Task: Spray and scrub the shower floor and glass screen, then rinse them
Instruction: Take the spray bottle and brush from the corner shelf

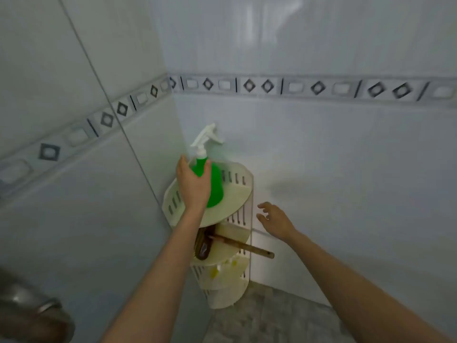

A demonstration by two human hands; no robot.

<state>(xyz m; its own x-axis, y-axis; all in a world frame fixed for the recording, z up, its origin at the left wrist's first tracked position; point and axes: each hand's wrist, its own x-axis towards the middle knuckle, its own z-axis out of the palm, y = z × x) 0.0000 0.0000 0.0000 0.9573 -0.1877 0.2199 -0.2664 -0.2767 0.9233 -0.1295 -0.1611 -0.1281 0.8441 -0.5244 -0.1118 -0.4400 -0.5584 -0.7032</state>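
A green spray bottle (215, 184) with a white trigger head stands on the top tier of a cream corner shelf (235, 196). My left hand (194, 185) wraps around the bottle's shoulder, thumb on one side and fingers on the other. On the tier below lies a scrub brush (205, 246) with a brown wooden handle that sticks out to the right. My right hand (274, 219) hovers to the right of the shelf with loosely spread fingers, holding nothing. The grey shower floor (272, 318) shows at the bottom.
The shelf stands in the corner between two white tiled walls (321, 157) with a patterned grey border strip. A lower tier holds something yellow. A metal fixture (32, 315) shows at the bottom left. The glass screen is not in view.
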